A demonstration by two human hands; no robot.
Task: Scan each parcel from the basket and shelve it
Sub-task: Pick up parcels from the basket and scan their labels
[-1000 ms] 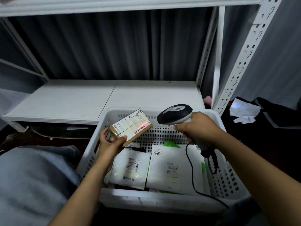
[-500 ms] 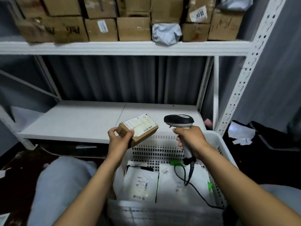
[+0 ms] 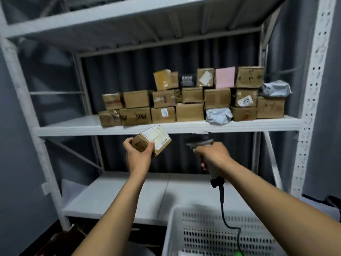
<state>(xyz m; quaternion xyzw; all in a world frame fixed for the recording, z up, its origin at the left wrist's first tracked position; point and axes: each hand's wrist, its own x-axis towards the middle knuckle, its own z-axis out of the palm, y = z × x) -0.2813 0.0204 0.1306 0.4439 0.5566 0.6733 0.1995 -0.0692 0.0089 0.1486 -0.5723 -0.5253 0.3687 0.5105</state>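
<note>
One parcel (image 3: 152, 140) was gripped in left hand (image 3: 137, 157), scanner (image 3: 200, 140) in right hand (image 3: 215, 154); best set label-outward on bare shelf (image 3: 73, 124), centre left.

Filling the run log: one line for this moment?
step: shelving, not yet placed | left hand: grips small box near middle shelf edge | right hand: grips scanner | basket: lower right

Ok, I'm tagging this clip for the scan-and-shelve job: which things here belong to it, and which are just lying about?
Belong: the labelled parcel in the left hand; the scanner in the right hand; the white basket; the middle shelf with its stacked parcels.
Lying about: the grey curtain behind the rack; a dark brown thing on the floor, lower left, too dim to identify.
</note>
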